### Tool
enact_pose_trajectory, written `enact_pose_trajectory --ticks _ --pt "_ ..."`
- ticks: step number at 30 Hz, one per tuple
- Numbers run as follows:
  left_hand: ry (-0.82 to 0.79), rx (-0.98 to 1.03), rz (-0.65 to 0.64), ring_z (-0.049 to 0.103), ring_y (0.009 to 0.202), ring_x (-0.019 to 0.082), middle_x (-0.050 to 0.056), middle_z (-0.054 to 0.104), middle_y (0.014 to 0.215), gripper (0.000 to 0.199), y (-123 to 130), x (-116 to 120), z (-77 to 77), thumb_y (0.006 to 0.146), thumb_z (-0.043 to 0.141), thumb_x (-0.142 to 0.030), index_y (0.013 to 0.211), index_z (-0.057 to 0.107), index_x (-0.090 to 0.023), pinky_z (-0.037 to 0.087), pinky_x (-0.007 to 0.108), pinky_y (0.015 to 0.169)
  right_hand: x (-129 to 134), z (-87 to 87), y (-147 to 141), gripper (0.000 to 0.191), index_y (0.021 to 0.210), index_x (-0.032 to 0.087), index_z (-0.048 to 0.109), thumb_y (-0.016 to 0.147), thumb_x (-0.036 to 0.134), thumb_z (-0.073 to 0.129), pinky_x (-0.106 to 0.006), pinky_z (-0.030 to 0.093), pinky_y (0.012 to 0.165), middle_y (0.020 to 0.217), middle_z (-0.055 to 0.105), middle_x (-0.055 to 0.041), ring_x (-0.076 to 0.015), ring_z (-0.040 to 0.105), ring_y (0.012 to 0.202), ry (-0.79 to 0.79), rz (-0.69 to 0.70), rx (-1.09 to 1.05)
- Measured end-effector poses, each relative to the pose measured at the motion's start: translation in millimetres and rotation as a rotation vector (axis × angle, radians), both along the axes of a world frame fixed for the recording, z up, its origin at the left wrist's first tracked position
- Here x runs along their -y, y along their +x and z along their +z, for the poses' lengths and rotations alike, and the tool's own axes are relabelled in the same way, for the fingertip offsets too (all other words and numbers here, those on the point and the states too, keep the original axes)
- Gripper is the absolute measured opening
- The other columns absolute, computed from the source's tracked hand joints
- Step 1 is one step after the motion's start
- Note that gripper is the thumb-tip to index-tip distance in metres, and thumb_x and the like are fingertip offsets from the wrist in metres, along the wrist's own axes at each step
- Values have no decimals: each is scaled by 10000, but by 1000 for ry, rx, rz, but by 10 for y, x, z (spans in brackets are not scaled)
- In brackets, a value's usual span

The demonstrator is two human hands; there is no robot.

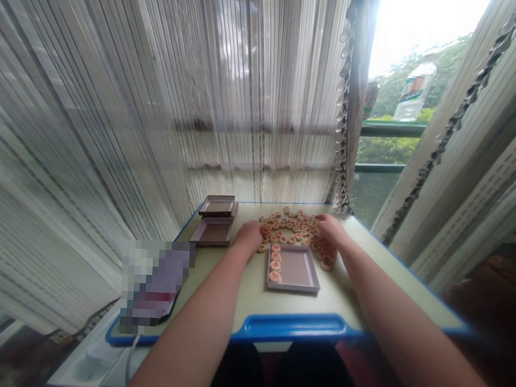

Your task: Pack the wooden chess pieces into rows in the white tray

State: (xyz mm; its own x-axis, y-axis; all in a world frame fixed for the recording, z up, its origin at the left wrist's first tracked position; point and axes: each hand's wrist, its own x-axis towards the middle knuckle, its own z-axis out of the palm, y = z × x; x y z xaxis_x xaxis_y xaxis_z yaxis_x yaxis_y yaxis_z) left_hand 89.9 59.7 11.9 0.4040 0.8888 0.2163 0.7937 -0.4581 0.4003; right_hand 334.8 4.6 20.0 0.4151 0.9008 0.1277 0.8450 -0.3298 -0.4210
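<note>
Xiangqi-style pcs [298,237], piled beyond/R of shallow box [293,269] w/ four lining its L side; L hand [250,235] and R hand [330,228] at pile's edges, grips hidden (can't tell), apparently picking through, next move calling for fingertip pinch.

The discs [297,237] are coloured pale wood and marked in red (some are marked darker). The near tray [294,268] is lined in grey-brown and rimmed in pale mauve. The table [254,287] is topped in pale yellow-green and edged in blue. The curtain [263,74] is striped in white and grey.
</note>
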Motion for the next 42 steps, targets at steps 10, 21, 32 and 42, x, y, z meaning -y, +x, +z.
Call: enact_pose_trajectory --ticks 10,21,32,42 --pt "2 -88 -69 581 1001 171 36 641 1096 309 28 51 24 769 483 -173 976 688 -275 423 246 889 42 101 67 183 767 132 688 695 191 531 -277 454 625 814 684 -147 -247 635 758 -189 -12 7" --pt "89 -83 -9 568 1028 191 77 624 1114 306 37 63 47 806 441 -219 1023 657 -203 419 263 904 32 66 17 297 925 120 675 694 150 490 -197 438 592 858 687 -86 -160 632 708 -80 24 -81" --pt "105 -62 15 568 1022 175 56 628 1110 271 55 103 63 808 461 -226 988 663 -214 418 248 905 188 227 -116 240 862 184 695 647 256 618 -185 418 517 879 673 -36 -135 589 681 -159 284 -89" --pt "100 -92 23 568 1017 174 51 637 1092 269 63 115 74 803 470 -241 985 667 -218 421 244 898 251 269 -91 217 816 208 718 644 183 588 -201 419 524 761 683 -8 -127 584 605 -280 368 -95"
